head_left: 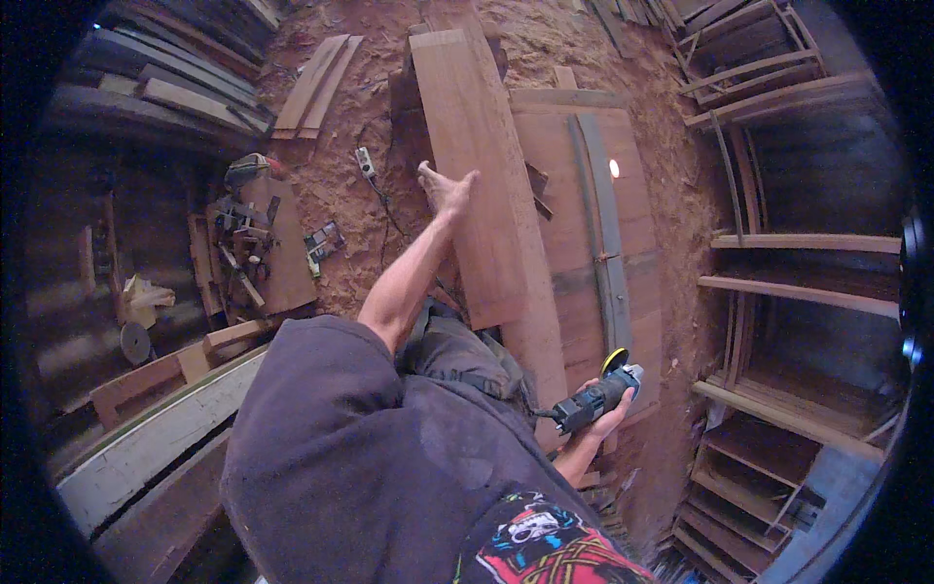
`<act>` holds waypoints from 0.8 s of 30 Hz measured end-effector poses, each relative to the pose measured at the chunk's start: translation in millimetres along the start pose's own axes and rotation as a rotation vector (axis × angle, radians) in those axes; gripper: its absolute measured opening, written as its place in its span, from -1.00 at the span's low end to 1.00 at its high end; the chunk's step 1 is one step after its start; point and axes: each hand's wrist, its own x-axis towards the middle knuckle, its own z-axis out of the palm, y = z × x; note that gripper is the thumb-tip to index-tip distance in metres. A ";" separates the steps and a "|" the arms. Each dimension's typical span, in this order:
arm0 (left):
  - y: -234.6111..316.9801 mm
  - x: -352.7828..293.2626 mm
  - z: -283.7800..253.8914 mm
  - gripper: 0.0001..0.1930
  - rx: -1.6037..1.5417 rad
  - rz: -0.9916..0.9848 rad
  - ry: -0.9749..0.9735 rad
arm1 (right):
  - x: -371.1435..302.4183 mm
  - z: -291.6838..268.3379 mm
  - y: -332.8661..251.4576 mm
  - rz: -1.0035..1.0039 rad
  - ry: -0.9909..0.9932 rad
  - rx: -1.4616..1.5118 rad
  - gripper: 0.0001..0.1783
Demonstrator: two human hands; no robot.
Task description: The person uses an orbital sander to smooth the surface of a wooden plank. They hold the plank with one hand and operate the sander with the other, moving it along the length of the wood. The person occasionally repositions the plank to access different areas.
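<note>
A long, flat wooden board (479, 234) lies lengthwise in front of me on a longer plank (533, 292). My left hand (448, 192) is at the board's left edge, thumb and fingers spread apart. Its thumb lies over the board's face and its fingers reach past the edge; whether they press on the wood I cannot tell. To the right, clear of the board, my right hand (611, 417) grips an angle grinder (595, 401) by its dark body from beneath. A round disc with a yellow rim (615, 362) sits on the grinder's head.
A wide wooden panel (632, 195) with a grey strip (598, 195) lies to the right. A power strip (365, 163) with a cable rests on the shavings-covered floor (360, 214). Tools crowd a small bench (277, 243) at left; wooden frames and shelves (798, 287) line the right.
</note>
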 end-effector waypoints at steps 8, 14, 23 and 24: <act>-91.6 -95.7 -79.6 -0.17 -0.339 -0.472 -0.797 | -0.1 -2.3 -0.7 -0.002 -0.020 0.038 -0.16; -103.1 -148.5 -83.2 -0.45 -0.487 -0.357 -0.990 | 6.3 -6.7 -3.4 -0.005 -0.085 -0.016 -0.14; 86.4 -170.7 -164.8 -0.37 -0.859 -0.310 -0.907 | 23.1 -19.1 -2.8 0.051 -0.253 -0.036 -0.15; 119.1 -178.5 -183.1 -0.31 -0.959 -0.360 -0.940 | 18.8 -13.8 -2.1 0.062 -0.239 -0.030 -0.15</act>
